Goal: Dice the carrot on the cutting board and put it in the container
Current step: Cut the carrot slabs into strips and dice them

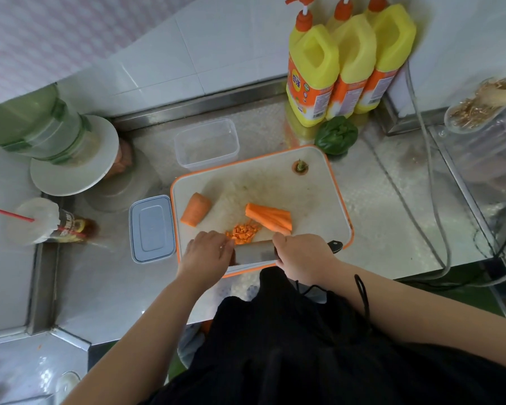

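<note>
An orange-rimmed white cutting board (319,197) lies on the steel counter. On it are a thick carrot chunk (195,209), a bundle of carrot sticks (270,216), a small pile of diced carrot (244,231) and the carrot's cut top (300,166). My right hand (301,255) grips the handle of a cleaver (253,252) whose blade lies near the board's front edge, just below the dice. My left hand (206,254) rests at the blade's left end with its fingers curled; what it touches is hidden. A clear plastic container (206,143) stands behind the board.
The container's lid (152,229) lies left of the board. Three yellow detergent bottles (348,59) and a green vegetable (336,135) stand behind the board's right corner. A green-banded jar on a white plate (70,159) and a drink with a straw (38,220) sit at left. Cables (433,176) run at right.
</note>
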Available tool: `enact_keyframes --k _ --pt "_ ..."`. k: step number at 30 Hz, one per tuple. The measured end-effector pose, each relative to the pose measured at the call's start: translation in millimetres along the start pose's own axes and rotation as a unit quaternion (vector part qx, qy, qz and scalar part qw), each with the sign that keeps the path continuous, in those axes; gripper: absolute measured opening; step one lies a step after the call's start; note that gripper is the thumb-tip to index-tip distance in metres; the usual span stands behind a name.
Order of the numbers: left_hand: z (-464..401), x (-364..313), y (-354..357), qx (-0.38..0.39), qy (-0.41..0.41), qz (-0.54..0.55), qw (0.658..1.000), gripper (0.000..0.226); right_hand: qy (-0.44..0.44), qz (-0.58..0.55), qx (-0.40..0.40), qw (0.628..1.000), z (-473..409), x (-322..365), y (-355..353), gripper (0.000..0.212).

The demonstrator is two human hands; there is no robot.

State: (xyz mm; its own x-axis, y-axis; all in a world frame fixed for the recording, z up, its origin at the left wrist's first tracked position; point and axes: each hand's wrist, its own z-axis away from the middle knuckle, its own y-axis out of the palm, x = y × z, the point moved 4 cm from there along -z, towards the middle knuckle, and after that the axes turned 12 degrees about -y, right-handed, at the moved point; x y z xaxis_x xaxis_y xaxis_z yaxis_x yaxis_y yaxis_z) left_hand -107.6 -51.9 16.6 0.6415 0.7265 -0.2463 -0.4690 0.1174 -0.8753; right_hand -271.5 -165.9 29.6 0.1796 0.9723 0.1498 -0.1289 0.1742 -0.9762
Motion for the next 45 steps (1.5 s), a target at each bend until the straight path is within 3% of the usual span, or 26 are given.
enact_keyframes --k 4,9,12,17,28,35,38,42,45 --pt "-13.6 2.7 11.3 0.033 -0.001 -0.039 0.999 0.036 -0.011 -0.004 0.021 1.000 4.8 3.9 -2.5 0.029" --pt "-41.5 -30.1 -16.6 -0.026 0.069 -0.054 0.996 0.027 -0.005 -0.023 0.056 0.998 7.6 5.3 -4.5 0.026" --pt "-61.0 -68.4 -14.3 -0.005 0.163 -0.122 0.979 0.047 -0.011 -0.040 0.088 0.995 8.6 8.3 -5.2 0.022" --pt "-84.7 -108.9 9.5 0.023 0.203 -0.253 0.946 0.069 -0.011 -0.066 0.121 0.990 7.1 8.1 -2.0 0.033" --pt "-81.9 -116.9 27.1 0.037 0.270 -0.344 0.899 0.063 0.004 -0.070 0.088 0.994 16.6 -5.8 7.4 0.034" --pt "-78.5 -109.3 30.7 0.043 0.291 -0.328 0.898 0.058 0.006 -0.067 0.082 0.994 20.7 -6.2 9.8 0.029" --pt "-80.1 -107.6 23.5 0.036 0.274 -0.289 0.916 0.050 0.020 -0.085 0.095 0.992 20.8 -7.1 10.4 0.027" --pt "-86.6 -107.3 -9.1 0.065 0.187 -0.099 0.975 0.043 0.039 -0.074 0.042 0.996 15.8 -11.2 14.2 0.023" --pt "-89.5 -97.3 -38.4 0.051 0.111 0.036 0.992 0.039 0.053 -0.095 0.030 0.994 13.6 -13.1 8.4 0.031"
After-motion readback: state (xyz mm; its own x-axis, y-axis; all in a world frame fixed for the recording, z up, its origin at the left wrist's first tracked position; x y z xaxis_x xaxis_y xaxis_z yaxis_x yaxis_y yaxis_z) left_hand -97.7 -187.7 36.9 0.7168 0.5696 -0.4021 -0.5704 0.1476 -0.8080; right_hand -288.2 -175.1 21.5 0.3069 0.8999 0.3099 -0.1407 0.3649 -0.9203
